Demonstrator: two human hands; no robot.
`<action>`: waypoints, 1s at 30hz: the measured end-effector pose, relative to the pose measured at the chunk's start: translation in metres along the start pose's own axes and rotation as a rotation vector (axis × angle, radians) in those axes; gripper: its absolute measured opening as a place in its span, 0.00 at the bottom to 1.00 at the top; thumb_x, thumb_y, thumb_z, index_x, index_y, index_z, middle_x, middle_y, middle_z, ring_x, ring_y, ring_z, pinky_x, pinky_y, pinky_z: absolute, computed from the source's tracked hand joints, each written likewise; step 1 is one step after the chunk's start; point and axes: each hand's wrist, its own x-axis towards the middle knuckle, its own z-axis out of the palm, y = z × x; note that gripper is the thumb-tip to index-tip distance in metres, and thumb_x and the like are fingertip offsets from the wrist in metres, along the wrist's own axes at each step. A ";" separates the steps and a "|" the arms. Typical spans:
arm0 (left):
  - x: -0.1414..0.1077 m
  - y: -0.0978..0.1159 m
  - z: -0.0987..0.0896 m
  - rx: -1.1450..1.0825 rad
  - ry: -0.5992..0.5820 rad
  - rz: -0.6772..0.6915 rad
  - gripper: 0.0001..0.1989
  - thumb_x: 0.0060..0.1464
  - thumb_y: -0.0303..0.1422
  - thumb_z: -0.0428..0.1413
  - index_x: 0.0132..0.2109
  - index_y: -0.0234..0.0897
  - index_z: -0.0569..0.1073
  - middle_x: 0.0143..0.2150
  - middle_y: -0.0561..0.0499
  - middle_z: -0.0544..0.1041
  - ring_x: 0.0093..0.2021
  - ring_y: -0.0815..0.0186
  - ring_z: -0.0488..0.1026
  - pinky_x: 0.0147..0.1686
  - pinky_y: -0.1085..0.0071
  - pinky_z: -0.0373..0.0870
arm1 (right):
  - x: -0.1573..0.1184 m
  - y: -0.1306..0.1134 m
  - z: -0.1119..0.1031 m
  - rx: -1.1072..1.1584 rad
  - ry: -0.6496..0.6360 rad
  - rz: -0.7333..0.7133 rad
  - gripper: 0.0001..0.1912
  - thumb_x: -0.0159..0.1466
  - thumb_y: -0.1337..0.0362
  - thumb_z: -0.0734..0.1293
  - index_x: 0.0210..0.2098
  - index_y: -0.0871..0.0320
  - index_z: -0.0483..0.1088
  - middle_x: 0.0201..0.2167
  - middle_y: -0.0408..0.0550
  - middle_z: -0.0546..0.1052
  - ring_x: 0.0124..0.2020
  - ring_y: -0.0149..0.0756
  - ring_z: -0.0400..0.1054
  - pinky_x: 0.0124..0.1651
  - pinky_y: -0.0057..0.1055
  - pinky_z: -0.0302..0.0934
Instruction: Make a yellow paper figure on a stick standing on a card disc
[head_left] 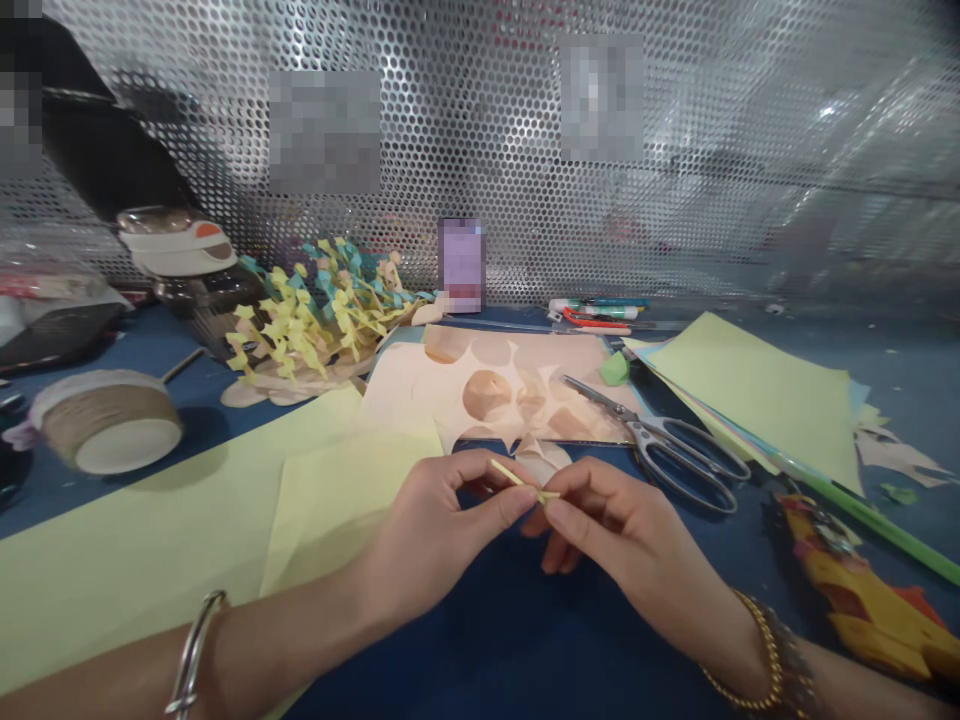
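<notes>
My left hand [457,520] and my right hand [611,520] meet at the middle, above the blue table. Both pinch a thin pale yellow paper strip [510,472] between thumb and fingertips. One end of the strip sticks up to the left; a short bit crosses near my right thumb. Just beyond the fingers lies pinkish paper [405,385] with round holes cut in it. Grey-handled scissors [660,440] rest on that paper's right side, blades toward the far left. Large pale yellow sheets [330,500] spread under and beside my left forearm.
Small paper pieces on stems [292,320] stand at the back left, near a dark jar [202,290]. A twine-wrapped roll [112,420] lies left. Stacked coloured paper [765,390], a green stick [877,520] and a yellow item [862,590] are right. A phone [462,265] leans against the perforated metal wall.
</notes>
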 end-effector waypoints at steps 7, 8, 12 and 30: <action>0.000 0.000 0.002 0.067 0.025 -0.067 0.09 0.53 0.37 0.57 0.31 0.36 0.76 0.29 0.54 0.76 0.29 0.69 0.68 0.29 0.74 0.63 | -0.001 -0.003 -0.002 -0.384 0.129 -0.162 0.05 0.61 0.62 0.67 0.32 0.55 0.73 0.28 0.41 0.75 0.28 0.29 0.68 0.32 0.25 0.63; 0.000 0.000 0.002 0.068 0.026 -0.066 0.09 0.53 0.37 0.57 0.31 0.36 0.76 0.30 0.53 0.76 0.29 0.69 0.68 0.30 0.74 0.63 | 0.000 -0.004 -0.002 -0.374 0.135 -0.154 0.05 0.61 0.62 0.67 0.32 0.55 0.74 0.27 0.41 0.74 0.28 0.29 0.68 0.31 0.25 0.63; 0.001 0.001 0.001 0.085 0.036 -0.068 0.06 0.51 0.35 0.58 0.31 0.38 0.77 0.30 0.54 0.78 0.29 0.69 0.68 0.29 0.75 0.62 | 0.000 -0.004 -0.001 -0.218 0.138 -0.028 0.08 0.60 0.59 0.67 0.30 0.57 0.73 0.20 0.39 0.71 0.23 0.28 0.66 0.27 0.24 0.63; 0.001 -0.001 0.001 0.042 0.042 -0.034 0.06 0.52 0.34 0.57 0.29 0.37 0.76 0.27 0.56 0.76 0.28 0.71 0.68 0.28 0.76 0.62 | -0.001 -0.001 0.000 -0.097 0.098 -0.025 0.07 0.60 0.61 0.68 0.31 0.58 0.73 0.23 0.41 0.76 0.25 0.27 0.73 0.30 0.20 0.69</action>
